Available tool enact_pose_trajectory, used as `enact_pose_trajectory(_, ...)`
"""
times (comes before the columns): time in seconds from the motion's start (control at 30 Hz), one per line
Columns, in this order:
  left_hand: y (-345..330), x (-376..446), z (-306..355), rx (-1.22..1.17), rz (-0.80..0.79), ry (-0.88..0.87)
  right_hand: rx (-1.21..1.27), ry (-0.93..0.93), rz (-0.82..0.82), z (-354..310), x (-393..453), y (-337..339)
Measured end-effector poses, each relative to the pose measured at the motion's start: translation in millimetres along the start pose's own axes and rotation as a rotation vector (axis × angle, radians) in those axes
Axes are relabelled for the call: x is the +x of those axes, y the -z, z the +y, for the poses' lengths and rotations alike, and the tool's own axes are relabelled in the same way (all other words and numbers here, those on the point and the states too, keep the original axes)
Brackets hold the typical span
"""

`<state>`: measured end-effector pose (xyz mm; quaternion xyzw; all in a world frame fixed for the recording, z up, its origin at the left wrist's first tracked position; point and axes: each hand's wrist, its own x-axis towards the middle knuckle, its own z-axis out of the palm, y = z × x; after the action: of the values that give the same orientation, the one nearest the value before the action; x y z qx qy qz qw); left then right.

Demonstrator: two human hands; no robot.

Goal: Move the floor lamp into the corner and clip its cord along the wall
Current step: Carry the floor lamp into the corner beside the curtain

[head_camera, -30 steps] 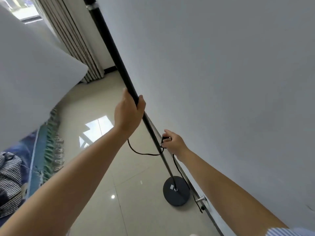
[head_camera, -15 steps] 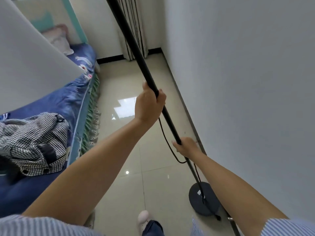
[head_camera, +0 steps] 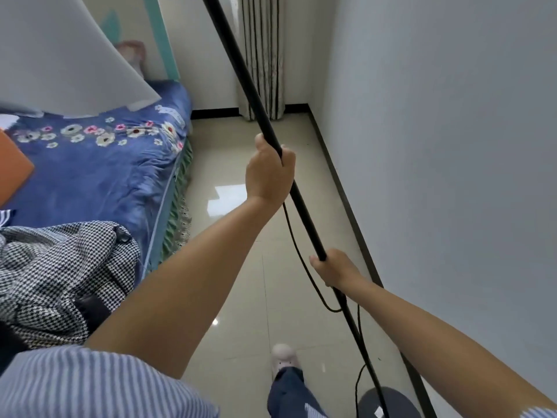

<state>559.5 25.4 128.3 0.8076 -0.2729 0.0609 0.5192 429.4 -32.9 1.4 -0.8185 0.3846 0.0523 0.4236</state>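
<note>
The floor lamp's black pole [head_camera: 241, 67] slants from the top centre down to its round black base [head_camera: 391, 402] at the bottom right, beside the right wall. My left hand [head_camera: 268, 173] is wrapped around the pole's middle. Lower down, my right hand [head_camera: 334, 268] grips the pole. The black cord [head_camera: 297, 245] hangs in a loop beside the pole and runs down toward the base. The white lamp shade [head_camera: 60, 52] fills the upper left. The corner [head_camera: 307, 107] lies ahead, next to a curtain.
A bed [head_camera: 99, 173] with a blue floral cover stands at the left, with a houndstooth garment [head_camera: 57, 279] on it. A striped curtain [head_camera: 262, 55] hangs at the far wall. My foot [head_camera: 283, 356] is on the tiled floor [head_camera: 241, 297]. A dark baseboard [head_camera: 346, 200] runs along the right wall.
My right hand left the cord switch and took hold of the pole. The view swung toward the far corner, and the base now sits lower right in view.
</note>
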Motion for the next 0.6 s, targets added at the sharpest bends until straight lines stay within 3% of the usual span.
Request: enact_pose_trajectory(0.6, -49, 359, -138, 0.081, 0.100, 0.147, -0.042, -0.006, -0.112, -201, 318, 30)
